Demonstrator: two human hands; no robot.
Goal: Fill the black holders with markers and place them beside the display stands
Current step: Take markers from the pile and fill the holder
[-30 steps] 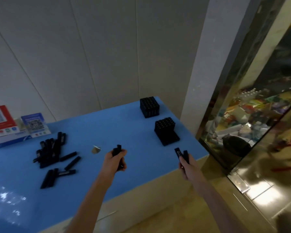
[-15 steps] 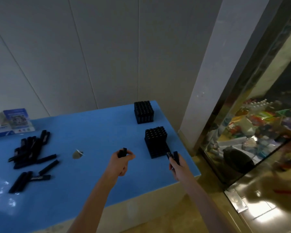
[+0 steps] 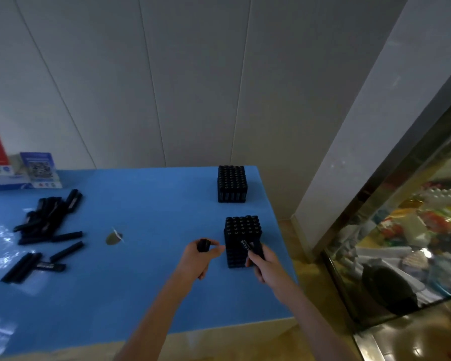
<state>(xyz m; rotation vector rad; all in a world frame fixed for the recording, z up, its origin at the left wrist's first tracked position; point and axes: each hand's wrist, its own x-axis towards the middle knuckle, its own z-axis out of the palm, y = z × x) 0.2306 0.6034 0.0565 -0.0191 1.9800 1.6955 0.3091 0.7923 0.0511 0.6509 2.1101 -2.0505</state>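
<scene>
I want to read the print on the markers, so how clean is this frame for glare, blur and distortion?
Head view: dim and soft overall; glare patches whiten the blue table at its left edge. The print on the loose markers is smeared and unreadable, as is that on the markers in the right hand. Wide-angle bending bows the wall panel seams.

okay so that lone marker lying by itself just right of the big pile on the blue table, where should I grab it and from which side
Take the lone marker around the middle of its barrel, coming straight down from above with thumb and fingers on its two long sides. It lies flat on the blue table, slanted, with bare surface along both sides, so a pinch across its narrow width should fit. Its ends offer little to hold.
</scene>
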